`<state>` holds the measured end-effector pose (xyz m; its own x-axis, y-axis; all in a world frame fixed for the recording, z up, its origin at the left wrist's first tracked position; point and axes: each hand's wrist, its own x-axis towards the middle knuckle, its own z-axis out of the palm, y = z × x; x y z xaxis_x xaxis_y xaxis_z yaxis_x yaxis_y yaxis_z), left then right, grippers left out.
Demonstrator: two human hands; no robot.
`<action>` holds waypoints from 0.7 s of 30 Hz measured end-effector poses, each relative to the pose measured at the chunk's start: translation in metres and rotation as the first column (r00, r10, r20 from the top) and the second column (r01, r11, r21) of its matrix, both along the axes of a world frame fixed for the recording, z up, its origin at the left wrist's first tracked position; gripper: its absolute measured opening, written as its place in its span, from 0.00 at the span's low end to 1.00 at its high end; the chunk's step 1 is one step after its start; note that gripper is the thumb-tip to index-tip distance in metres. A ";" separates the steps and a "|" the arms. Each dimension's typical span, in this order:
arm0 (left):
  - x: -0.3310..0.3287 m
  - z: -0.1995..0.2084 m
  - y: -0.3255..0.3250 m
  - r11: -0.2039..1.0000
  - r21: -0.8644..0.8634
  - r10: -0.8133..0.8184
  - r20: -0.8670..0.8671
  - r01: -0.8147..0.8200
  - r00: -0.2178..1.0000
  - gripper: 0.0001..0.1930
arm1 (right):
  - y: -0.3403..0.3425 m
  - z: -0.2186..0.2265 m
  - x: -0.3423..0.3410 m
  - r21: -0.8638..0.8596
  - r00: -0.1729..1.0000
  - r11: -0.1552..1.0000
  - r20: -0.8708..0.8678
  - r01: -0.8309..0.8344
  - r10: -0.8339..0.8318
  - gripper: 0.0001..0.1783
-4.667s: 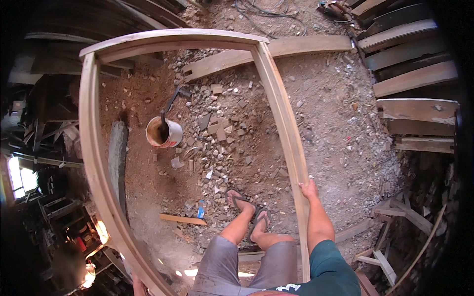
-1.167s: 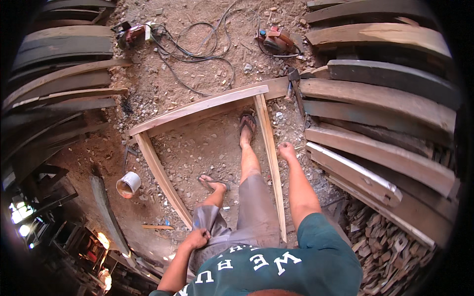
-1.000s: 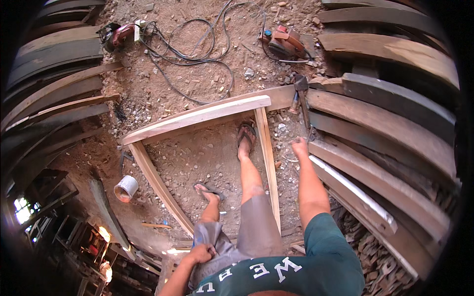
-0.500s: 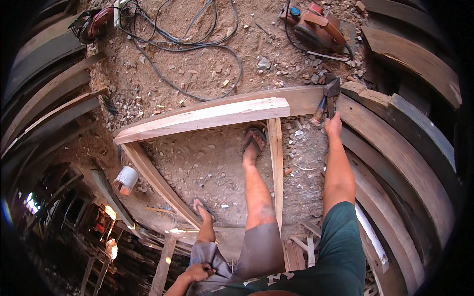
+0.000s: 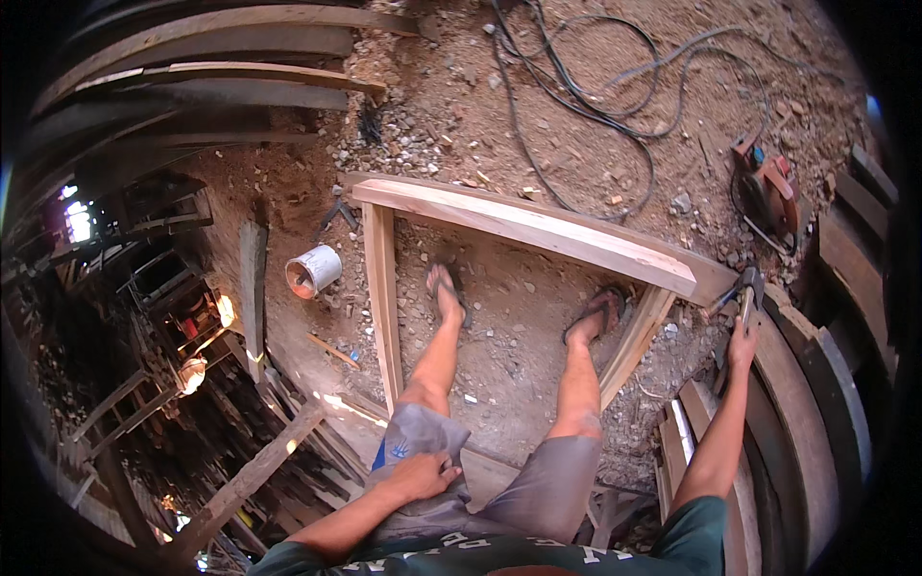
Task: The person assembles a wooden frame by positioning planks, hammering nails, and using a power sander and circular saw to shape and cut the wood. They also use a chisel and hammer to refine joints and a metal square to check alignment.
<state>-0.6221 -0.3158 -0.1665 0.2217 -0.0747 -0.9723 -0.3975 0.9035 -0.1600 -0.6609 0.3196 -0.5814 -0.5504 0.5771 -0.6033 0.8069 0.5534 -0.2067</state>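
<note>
My right hand (image 5: 741, 346) is closed round a hammer (image 5: 750, 290) with a dark metal head, at the right end of a curved plank (image 5: 713, 278). Beside the hammer lies a slim dark tool (image 5: 720, 303), its kind unclear. Against the plank's near side sits a pale squared timber (image 5: 538, 230). Two wooden struts, one on the left (image 5: 380, 298) and one on the right (image 5: 636, 344), run from it toward me. My left hand (image 5: 424, 475) rests on my thigh with its fingers curled, holding nothing visible. Both my feet stand between the struts.
A white bucket (image 5: 314, 272) lies tipped on the dirt at left. Black cables (image 5: 576, 96) loop across the far ground, and a red power tool (image 5: 776, 197) sits at far right. Curved timbers (image 5: 812, 422) line the right side, others (image 5: 240, 43) the far left.
My view has swung left, so the timbers and bucket appear farther right. My left foot has stepped forward toward the squared timber. The hammer stays in my right hand.
</note>
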 end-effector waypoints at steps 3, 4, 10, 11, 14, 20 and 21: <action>-0.024 -0.017 -0.034 0.988 0.097 0.141 -0.310 -0.116 0.940 0.19 | -0.104 0.086 -0.014 0.014 0.974 1.000 -0.227 0.014 -0.010 0.23; -0.030 -0.026 -0.047 0.979 0.145 0.190 -0.401 -0.142 0.896 0.17 | -0.118 0.089 0.006 0.047 0.968 0.998 -0.248 -0.037 0.047 0.20; -0.082 -0.154 -0.142 0.991 0.136 0.097 -0.792 0.019 0.602 0.17 | -0.348 0.140 -0.081 -0.444 0.994 0.889 0.047 0.110 -0.099 0.40; -0.111 -0.183 -0.162 0.970 0.134 0.233 -0.747 -0.203 0.622 0.23 | -0.382 0.127 -0.100 -0.407 0.993 0.908 -0.099 -0.095 0.060 0.36; -0.121 -0.312 -0.250 0.789 -0.091 0.196 -0.900 -0.607 0.390 0.42 | -0.480 0.081 -0.198 -0.316 0.948 0.901 0.015 -0.296 0.317 0.24; -0.242 -0.427 -0.362 0.554 -0.271 0.209 -0.870 -0.787 0.447 0.72 | -0.592 -0.036 -0.350 -0.178 0.719 0.719 0.077 -0.672 0.691 0.21; -0.248 -0.442 -0.365 0.543 -0.294 0.233 -0.847 -0.787 0.477 0.73 | -0.604 -0.055 -0.360 -0.162 0.690 0.693 0.084 -0.702 0.719 0.20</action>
<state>-0.8702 -0.6811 -0.6089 -0.2161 -0.7733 -0.5960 -0.9632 0.2686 0.0007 -1.0206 -0.2841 -0.6369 -0.6801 -0.0274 -0.7326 0.2043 0.9526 -0.2252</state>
